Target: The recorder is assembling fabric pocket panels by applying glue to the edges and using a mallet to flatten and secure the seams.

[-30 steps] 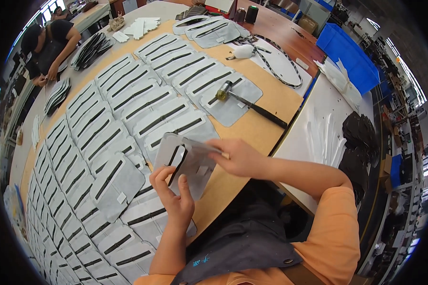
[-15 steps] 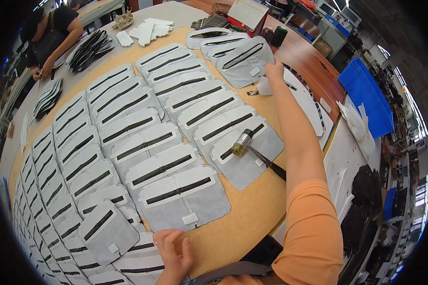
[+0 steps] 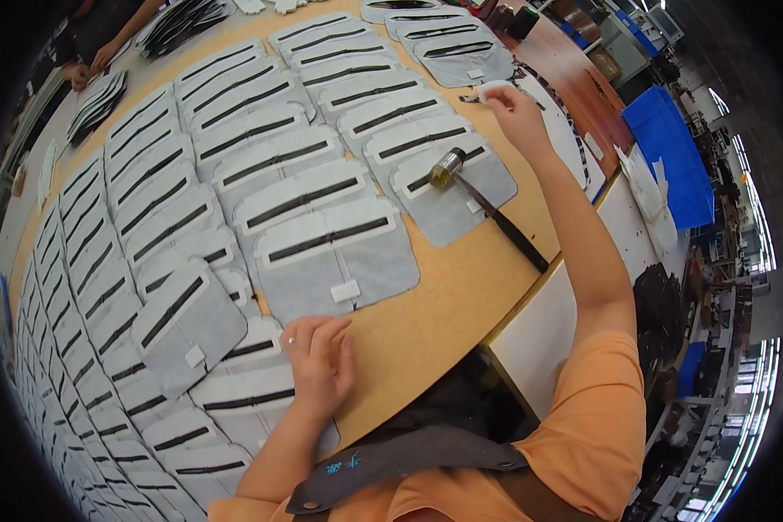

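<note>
My right hand [image 3: 520,115] reaches far out over the table, its fingertips pinched at a small white piece [image 3: 492,88]. Just beyond it lies a grey fabric panel [image 3: 487,65] with a black zipper-like strip, on top of a short stack. My left hand [image 3: 318,358] rests loosely by the near table edge, fingers slightly bent and apart, nothing visible in it. Ahead of it is another grey panel [image 3: 365,270] with a white tab [image 3: 345,291]. Between my hands a hammer [image 3: 496,211] with a metal and yellowish head lies partly on a panel.
Overlapping rows of similar panels [image 3: 261,165] cover the left and middle of the tan board [image 3: 444,326]. A white oval template-like sheet [image 3: 561,122] lies right of my hand. A blue bin [image 3: 670,161] stands farther right. A co-worker's hands [image 3: 91,65] are at far left.
The view has tipped down toward me. My right hand has left the stacked panel's edge, which now lies flat, and come to the small white piece. My left hand stays near the table edge.
</note>
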Available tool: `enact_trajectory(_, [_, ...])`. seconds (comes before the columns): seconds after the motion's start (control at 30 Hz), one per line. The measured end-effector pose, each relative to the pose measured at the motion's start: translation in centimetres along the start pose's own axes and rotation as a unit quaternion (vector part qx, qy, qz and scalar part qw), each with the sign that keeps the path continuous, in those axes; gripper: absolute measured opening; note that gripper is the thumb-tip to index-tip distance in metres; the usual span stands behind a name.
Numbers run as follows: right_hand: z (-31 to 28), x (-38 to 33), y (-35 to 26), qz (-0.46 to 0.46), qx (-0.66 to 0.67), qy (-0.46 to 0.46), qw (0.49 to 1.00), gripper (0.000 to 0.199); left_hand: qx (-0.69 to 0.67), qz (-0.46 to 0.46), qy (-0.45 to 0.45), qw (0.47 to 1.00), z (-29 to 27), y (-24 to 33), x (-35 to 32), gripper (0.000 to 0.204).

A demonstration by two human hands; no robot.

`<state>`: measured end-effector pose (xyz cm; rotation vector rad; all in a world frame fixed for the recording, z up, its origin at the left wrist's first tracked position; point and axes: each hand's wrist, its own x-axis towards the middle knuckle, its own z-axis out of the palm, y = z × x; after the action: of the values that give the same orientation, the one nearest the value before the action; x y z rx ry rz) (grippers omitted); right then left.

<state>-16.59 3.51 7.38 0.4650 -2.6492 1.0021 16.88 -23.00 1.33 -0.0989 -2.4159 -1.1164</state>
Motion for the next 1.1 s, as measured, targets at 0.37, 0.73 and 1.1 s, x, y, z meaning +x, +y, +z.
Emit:
enact_trajectory(0.37, [3.0, -18.5, -8.3, -0.19, -0.201, -0.184, 0.943, 0.022, 0.059, 0.163, -0.084, 0.981, -0.7, 5.6, -0.8, 0.022])
enact_trajectory(0.73, [7.0, -19.6, -11.6, -0.349, -0.13, -0.151, 0.916, 0.006, 0.081, 0.215, -0.141, 0.963, -1.6, 7.9, -4.7, 0.015])
enact_trajectory(1.1, [-4.0, -25.9, -10.2, -0.103, -0.001, -0.271, 0.957, 0.02, -0.019, 0.135, -0.105, 0.985, 1.7, 6.9, -2.9, 0.022])
